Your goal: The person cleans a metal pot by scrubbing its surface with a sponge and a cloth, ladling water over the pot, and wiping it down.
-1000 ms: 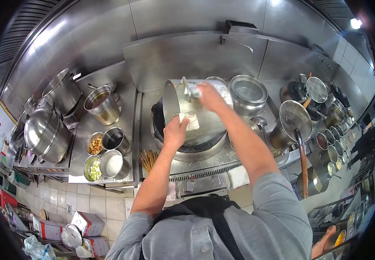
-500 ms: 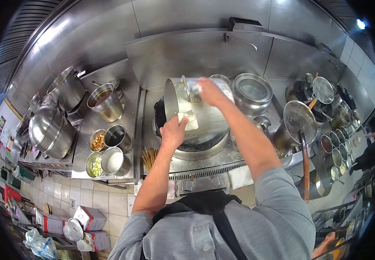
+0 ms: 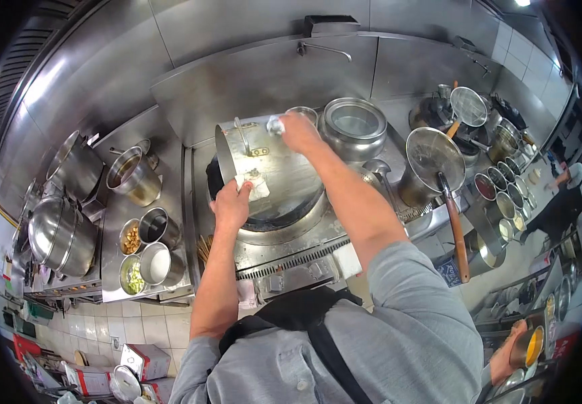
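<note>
A large metal pot (image 3: 284,175) lies tipped on its side over the wok burner, its bottom or side facing up with a riveted handle (image 3: 243,137). My left hand (image 3: 231,203) grips the pot's near part through a folded white cloth (image 3: 256,186). Higher up, my right hand (image 3: 297,132) is closed on a crumpled whitish wad (image 3: 275,126) and rests against the pot's upper surface. The dark wok rim (image 3: 291,217) shows beneath the pot.
A lidded round pot (image 3: 354,128) stands behind right. To the right, a long-handled strainer (image 3: 435,159) lies over a pot. Small containers (image 3: 159,264) with food and a steamer (image 3: 62,236) are at left. Another person's hand (image 3: 507,350) holds a bowl (image 3: 528,346) at lower right.
The view has turned, so the scene sits further left. My right hand has moved left across the pot toward its handle side with the wad. My left hand keeps its hold on the cloth.
</note>
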Demonstrator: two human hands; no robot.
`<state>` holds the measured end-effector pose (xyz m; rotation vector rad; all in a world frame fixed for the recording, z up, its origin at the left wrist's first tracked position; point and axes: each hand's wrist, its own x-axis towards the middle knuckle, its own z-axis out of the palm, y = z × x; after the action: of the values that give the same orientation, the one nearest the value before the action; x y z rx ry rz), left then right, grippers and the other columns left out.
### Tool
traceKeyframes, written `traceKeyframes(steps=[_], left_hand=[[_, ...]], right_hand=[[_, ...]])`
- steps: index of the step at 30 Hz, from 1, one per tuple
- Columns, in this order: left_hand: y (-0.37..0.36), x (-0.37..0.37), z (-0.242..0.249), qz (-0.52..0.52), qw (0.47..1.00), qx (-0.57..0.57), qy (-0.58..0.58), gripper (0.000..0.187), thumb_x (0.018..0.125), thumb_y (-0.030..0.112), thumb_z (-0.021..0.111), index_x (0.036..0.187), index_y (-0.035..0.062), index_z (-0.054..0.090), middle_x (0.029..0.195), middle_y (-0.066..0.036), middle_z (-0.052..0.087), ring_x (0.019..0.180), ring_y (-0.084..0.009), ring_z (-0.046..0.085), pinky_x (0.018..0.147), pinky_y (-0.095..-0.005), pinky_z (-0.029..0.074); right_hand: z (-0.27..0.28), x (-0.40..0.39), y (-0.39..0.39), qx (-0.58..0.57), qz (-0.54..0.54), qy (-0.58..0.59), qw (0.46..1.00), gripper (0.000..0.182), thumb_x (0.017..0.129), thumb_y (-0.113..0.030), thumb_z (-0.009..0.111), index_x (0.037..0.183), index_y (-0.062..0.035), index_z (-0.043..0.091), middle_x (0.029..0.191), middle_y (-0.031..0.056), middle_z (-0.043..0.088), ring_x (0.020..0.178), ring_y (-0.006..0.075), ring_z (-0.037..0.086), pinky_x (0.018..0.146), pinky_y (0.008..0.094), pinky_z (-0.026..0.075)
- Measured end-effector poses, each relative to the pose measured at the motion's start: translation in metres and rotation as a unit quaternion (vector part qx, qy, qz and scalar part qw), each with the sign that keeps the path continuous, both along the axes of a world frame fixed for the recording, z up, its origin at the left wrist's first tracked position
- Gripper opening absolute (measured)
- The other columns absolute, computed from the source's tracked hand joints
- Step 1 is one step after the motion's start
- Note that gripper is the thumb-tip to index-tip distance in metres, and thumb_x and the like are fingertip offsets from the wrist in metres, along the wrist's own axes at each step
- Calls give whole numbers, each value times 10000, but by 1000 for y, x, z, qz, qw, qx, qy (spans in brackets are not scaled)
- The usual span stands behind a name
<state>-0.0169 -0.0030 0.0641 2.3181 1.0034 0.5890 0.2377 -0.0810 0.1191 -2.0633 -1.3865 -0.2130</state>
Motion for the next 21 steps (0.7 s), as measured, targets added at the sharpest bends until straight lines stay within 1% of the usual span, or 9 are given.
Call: traceKeyframes(steps=[1,4,5,8,9,12,14,16,21], left_hand=[[1,1,0,3,1000,4,9,410,1040,437,604,1201,77,717,1106,-197,761,1110,-409,686,1003,-566,389],[-3,-4,-1,7,999,31,-16,423,1035,439,603,1161,53,720,1039,-202,763,1067,-418,691,979,-565,392],[-4,-6,-1,6,999,31,-5,423,1034,439,602,1159,53,722,1038,-201,763,1065,-420,691,975,-569,392],[-1,-3,1,5,999,26,19,413,1032,439,598,1153,65,727,1046,-195,765,1071,-424,691,965,-580,388],[-1,-2,2,2,1000,23,13,412,1032,439,597,1151,67,728,1048,-195,766,1071,-424,691,964,-581,387],[-1,-1,7,-2,1000,23,-11,413,1031,443,594,1150,71,728,1060,-194,765,1078,-421,690,961,-576,386],[-5,-10,0,-5,1000,21,-1,412,1029,446,596,1157,78,728,1070,-193,764,1087,-417,688,961,-573,386],[0,-6,-1,-5,1000,23,6,407,1026,447,601,1168,87,728,1081,-189,764,1099,-415,685,964,-571,384],[4,-4,-6,2,1000,11,22,409,1018,452,622,1152,80,727,1071,-191,763,1109,-405,684,977,-555,380]], right_hand=[[-15,-8,11,55,26,-13,998,378,801,5,669,1174,-11,723,1219,233,685,1210,423,629,1083,509,485],[-41,-11,21,97,110,-81,986,369,797,23,658,1159,-5,724,1200,230,687,1203,425,630,1074,505,492],[-43,3,19,109,96,-67,987,357,781,46,640,1126,6,724,1186,232,686,1195,428,632,1063,510,496],[-3,2,-2,-7,-5,-29,1000,348,757,41,658,1098,8,718,1174,226,689,1179,430,633,1048,515,499],[-16,-2,6,50,14,-92,994,353,754,29,673,1103,3,719,1180,222,689,1154,424,646,1028,508,510],[-28,-29,13,88,88,-152,980,348,765,15,676,1109,-8,729,1169,211,700,1120,415,663,1004,493,526],[-11,-8,2,39,54,-37,997,366,768,27,667,1129,-1,717,1156,225,694,1164,430,638,1047,506,503],[-12,14,7,-2,-23,-63,998,363,783,37,649,1137,-1,719,1161,226,691,1171,421,637,1061,499,498],[-32,-2,21,104,80,-167,977,343,809,39,638,1133,-13,738,1153,211,702,1135,391,663,1038,467,518]])
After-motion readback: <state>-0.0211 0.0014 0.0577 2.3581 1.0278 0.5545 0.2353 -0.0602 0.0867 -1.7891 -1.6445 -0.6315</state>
